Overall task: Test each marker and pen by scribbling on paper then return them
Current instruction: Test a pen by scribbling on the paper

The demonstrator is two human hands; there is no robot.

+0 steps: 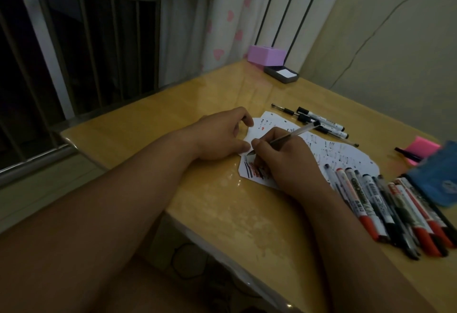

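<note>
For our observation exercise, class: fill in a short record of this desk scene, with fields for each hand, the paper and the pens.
Right hand: grips a clear pen, tip on the paper
Left hand: rests on the paper's left edge
Paper: white, ragged edges, black and red strokes by the pen tip
Near row: markers with red and black ends, side by side at the right
Far group: a few pens and markers beyond the paper
Also on table: pink sticky notes, blue pouch
</note>
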